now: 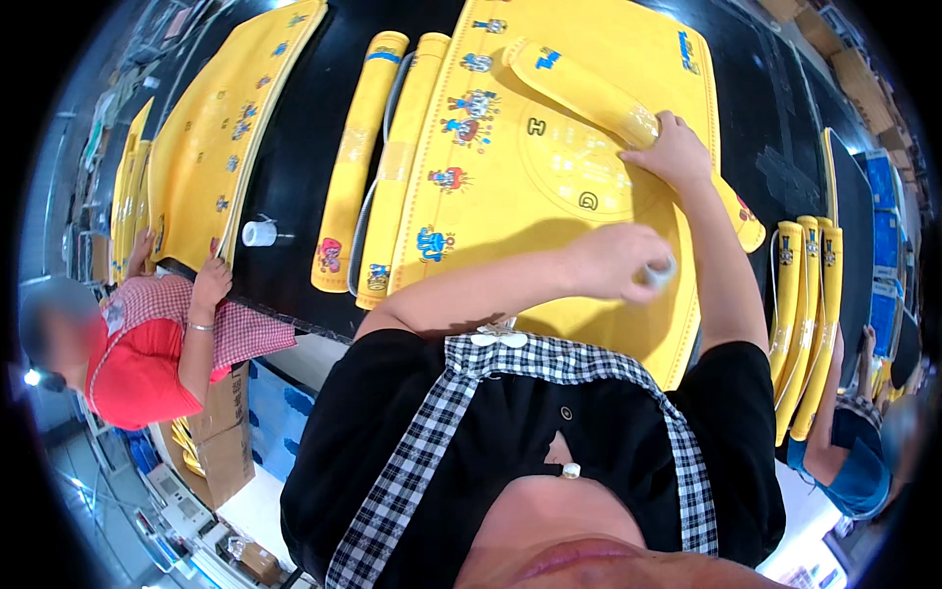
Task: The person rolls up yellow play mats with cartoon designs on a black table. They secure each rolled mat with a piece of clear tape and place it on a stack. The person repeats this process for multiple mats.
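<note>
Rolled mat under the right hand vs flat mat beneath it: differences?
Shape: the rolled mat is a narrow tube; the flat mat lies spread out.
Print: the flat mat shows a large circle; the rolled mat shows none.
Both are yellow with coloured prints.

Clothing comprises a black short-sleeved top [731,432] and a black-and-white checked apron [579,359] with two straps [400,491]; a round white stud [571,471] marks the neckline.

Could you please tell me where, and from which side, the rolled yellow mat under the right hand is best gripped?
I would grip the rolled yellow mat around its middle, from the near side, where the right hand rests: it looks like a long tube lying diagonally, so a central hold should balance it.
</note>
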Available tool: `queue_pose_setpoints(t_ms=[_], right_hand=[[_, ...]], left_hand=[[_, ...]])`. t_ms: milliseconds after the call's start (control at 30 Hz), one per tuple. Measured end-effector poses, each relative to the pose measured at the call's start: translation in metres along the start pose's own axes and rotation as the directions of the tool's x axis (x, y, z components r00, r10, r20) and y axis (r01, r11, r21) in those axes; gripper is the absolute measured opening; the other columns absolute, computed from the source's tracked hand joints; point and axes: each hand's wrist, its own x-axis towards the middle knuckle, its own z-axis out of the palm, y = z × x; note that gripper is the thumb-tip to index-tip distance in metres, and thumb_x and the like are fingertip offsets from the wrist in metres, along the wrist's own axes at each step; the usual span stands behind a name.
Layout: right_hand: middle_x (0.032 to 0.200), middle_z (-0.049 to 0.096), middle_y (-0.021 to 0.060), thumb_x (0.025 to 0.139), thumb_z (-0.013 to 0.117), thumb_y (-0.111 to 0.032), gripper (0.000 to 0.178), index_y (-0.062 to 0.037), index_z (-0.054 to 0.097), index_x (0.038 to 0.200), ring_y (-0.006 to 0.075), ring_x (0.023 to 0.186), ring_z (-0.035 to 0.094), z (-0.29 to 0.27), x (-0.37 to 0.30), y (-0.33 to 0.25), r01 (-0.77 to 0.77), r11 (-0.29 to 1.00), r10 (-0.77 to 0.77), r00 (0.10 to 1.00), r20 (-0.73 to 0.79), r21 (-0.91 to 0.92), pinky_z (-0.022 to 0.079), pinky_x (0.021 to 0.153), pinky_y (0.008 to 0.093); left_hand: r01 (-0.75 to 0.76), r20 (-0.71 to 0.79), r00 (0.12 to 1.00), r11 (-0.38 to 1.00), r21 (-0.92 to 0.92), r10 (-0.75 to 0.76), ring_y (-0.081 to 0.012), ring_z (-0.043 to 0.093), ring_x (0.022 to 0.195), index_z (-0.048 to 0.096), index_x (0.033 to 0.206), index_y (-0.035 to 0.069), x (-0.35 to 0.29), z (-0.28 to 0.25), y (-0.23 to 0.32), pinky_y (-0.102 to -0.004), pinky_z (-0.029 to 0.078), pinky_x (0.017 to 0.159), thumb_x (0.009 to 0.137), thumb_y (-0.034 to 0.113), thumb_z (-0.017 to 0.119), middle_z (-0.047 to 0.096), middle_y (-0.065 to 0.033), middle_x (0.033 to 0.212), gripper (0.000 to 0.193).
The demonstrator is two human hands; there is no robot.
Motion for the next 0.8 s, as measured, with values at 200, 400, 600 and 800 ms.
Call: queue_pose_setpoints(t_ms=[200,400,600,800], right_hand=[[0.114,0.071,0.0173,0.072,0.085,-0.056,0.087,-0.0050,0.056,0.136,0.0315,0.102,0.071,-0.035,-0.028,0.009,0.041,0.956,-0.054,0.998,0.034,0.292,0.054,0.091,0.0408],[0.135,0.057,0.0186,0.086,0.081,-0.045,0.077,-0.0011,0.050,0.141,0.0316,0.130,0.053,-0.074,-0.088,-0.077,0.100,0.311,-0.246,0.969,-0.022,0.945,0.043,0.106,0.0433],[0.117,0.057,0.0100,0.096,0.054,-0.034,0.035,-0.0041,0.057,0.115,0.0238,0.111,0.055,-0.148,-0.173,-0.079,0.809,-0.455,-0.526,0.092,-0.845,0.372,0.046,0.096,0.0398],[0.110,0.053,0.0114,0.085,0.063,-0.004,0.026,-0.0013,0.054,0.109,0.0211,0.110,0.052,-0.174,-0.242,-0.104,0.446,-0.814,0.327,-0.176,-0.929,-0.371,0.046,0.093,0.0325]], left_hand=[[0.155,-0.307,0.948,0.962,0.223,-0.082,-0.0406,0.042,0.139,0.047,0.140,0.007,-0.053,-0.021,-0.013,-0.0488,0.037,0.115,0.080,0.045,0.084,0.039,-0.0227,0.150,0.079],[0.092,-0.366,0.823,0.738,-0.668,-0.434,-0.0318,0.056,0.125,0.037,0.142,0.000,-0.071,-0.038,-0.003,-0.0431,0.047,0.107,0.081,0.026,0.087,0.051,-0.0209,0.139,0.083],[0.201,-0.602,0.346,0.684,-0.701,-0.719,-0.0228,0.067,0.109,0.046,0.136,0.001,-0.165,-0.148,-0.009,-0.0350,0.058,0.092,0.087,-0.003,0.073,0.065,-0.0139,0.122,0.057],[0.895,-0.878,0.275,0.438,0.085,-0.392,-0.0315,0.068,0.109,0.052,0.138,0.005,-0.262,-0.238,-0.055,-0.0399,0.054,0.095,0.076,0.029,0.085,0.069,-0.0194,0.117,0.074]])
